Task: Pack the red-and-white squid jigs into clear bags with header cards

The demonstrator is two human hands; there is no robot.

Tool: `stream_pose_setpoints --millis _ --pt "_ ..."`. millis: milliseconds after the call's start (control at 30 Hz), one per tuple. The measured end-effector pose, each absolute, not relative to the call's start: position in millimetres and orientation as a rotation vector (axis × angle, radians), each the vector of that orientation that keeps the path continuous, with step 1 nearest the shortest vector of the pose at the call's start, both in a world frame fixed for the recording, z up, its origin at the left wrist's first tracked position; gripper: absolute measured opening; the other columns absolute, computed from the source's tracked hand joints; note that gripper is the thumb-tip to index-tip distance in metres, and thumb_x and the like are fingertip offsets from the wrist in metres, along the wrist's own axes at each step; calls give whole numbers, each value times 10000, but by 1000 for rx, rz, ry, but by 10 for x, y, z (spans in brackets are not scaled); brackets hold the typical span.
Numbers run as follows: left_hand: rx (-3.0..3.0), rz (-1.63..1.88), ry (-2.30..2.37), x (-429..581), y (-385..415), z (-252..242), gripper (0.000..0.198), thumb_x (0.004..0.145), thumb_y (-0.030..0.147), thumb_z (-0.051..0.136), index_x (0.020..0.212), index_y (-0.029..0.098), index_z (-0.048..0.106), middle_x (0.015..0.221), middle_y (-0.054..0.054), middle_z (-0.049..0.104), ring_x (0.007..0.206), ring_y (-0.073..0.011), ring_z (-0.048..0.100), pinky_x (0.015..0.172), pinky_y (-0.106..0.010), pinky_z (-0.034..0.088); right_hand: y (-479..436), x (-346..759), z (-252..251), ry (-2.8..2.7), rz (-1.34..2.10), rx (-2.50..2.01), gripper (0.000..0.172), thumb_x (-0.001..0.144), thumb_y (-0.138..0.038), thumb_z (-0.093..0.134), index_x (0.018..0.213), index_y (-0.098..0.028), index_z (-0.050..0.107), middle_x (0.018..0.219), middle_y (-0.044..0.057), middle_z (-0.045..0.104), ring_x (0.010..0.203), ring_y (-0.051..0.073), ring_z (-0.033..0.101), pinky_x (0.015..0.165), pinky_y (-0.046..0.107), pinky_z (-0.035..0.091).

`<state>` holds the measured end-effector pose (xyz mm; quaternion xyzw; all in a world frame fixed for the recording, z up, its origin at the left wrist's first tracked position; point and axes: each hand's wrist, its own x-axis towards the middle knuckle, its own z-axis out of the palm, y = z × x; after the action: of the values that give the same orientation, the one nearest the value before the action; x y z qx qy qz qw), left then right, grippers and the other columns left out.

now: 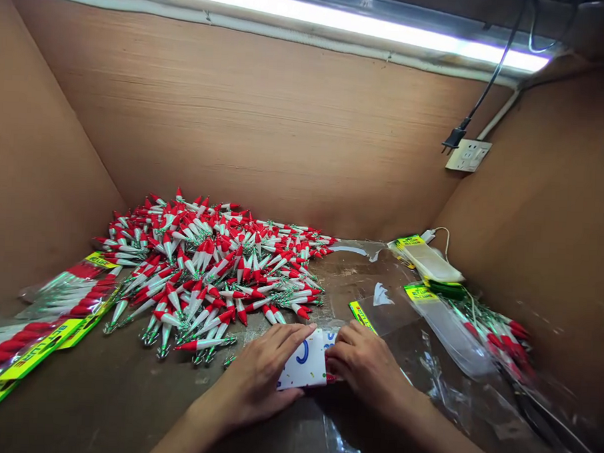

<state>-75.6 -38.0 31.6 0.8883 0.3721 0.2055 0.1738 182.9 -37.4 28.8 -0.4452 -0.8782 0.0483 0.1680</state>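
A white printed piece (303, 365) with blue marks and small coloured specks lies between my hands, with a bit of red showing at its right edge. My left hand (270, 365) holds its left side, thumb at the lower edge and fingers along the top. Bent fingers of my right hand (359, 356) press together at its right end; what they pinch is partly hidden. Behind them spreads a large pile of red and white lures (205, 269) with green hooks. Just beyond my right hand lies a clear bag with a yellow header (362, 316).
Packed lure bags (42, 329) lie at the left. On the right are stacked empty bags (430, 262), more lures (507, 342), a dark tool (529, 410) and plastic scraps (440, 379). A plug (455, 136) hangs near the wall socket (468, 155).
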Motion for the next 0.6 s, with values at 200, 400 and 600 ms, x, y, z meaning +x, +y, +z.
stream_pose_setpoints --millis 200,400,600 --pt "2576 637 1022 -824 -332 407 944 684 83 709 1514 302 316 1434 -67 516 1270 -287 514 1034 -483 496 -297 1781 215 -2497 104 -988 112 957 -248 639 1026 -284 719 947 43 680 944 223 553 844 376 457" --pt "2667 806 1178 -1118 -172 569 895 731 144 738 1515 269 326 1449 -88 514 1292 -294 516 1044 -471 497 -264 1723 376 -1941 211 -997 274 1003 -181 500 1243 -248 614 1160 102 634 1046 236 598 883 401 507" --pt "2581 1201 1577 -1471 -59 740 841 794 202 741 1522 272 325 1473 -86 499 1354 -320 477 1131 -503 415 -186 1278 247 -2303 230 -1010 176 966 -153 552 1086 -228 656 1002 54 673 938 205 626 792 309 516"
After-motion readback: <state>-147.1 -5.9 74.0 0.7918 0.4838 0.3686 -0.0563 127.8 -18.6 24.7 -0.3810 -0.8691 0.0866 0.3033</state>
